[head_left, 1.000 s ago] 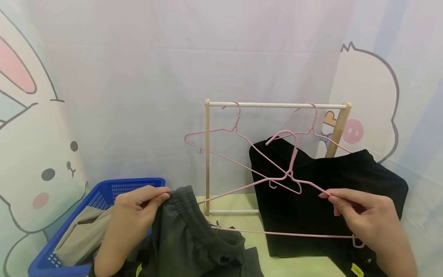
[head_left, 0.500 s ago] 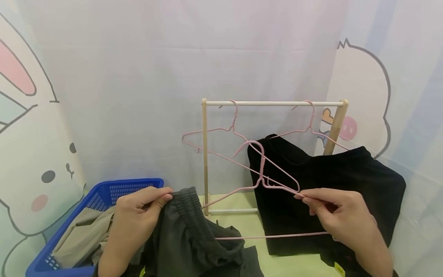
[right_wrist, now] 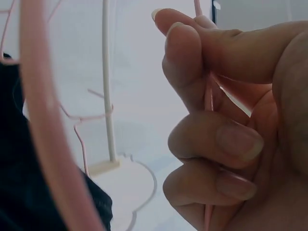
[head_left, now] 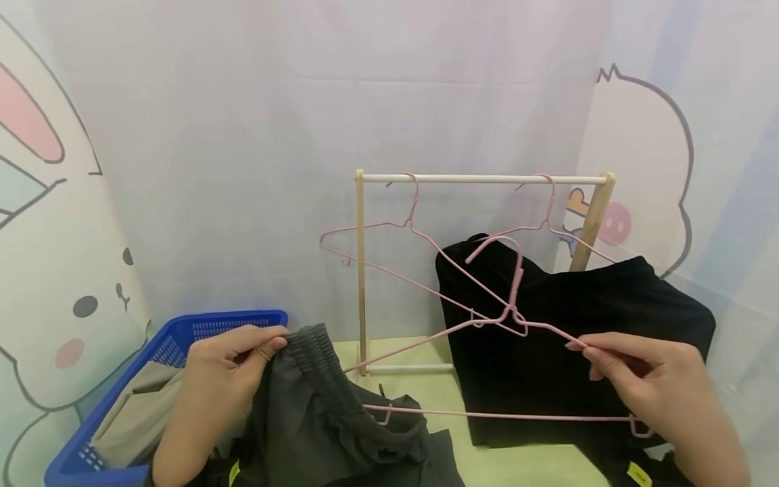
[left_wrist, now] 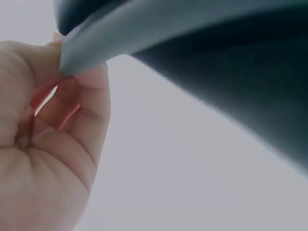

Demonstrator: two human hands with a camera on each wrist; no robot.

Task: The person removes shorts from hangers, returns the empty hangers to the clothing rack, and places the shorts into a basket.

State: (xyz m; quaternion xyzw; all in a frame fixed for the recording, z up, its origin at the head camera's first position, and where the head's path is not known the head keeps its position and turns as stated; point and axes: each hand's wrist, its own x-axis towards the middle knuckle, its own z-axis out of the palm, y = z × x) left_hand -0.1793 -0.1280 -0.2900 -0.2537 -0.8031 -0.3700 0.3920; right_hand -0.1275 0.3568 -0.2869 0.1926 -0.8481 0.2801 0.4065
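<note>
Head view: my left hand (head_left: 213, 385) pinches the left edge of the elastic waistband (head_left: 331, 382) of a dark grey garment (head_left: 301, 436), near the front of the counter (head_left: 511, 467). My right hand (head_left: 660, 385) grips the pink hanger (head_left: 516, 291) by its right arm. Key relation, as I judge it: the hanger's long axis runs left to right, hook up and its left end passing behind the waistband, apparently into the waist opening; the tip is hidden. That end lies nearer the left hand, so further travel would need to be leftward from the right hand. Labels: a yellow tag (head_left: 639, 473) sits at the near right; any print is too small to read. I see no legible brand or writing elsewhere.
</note>
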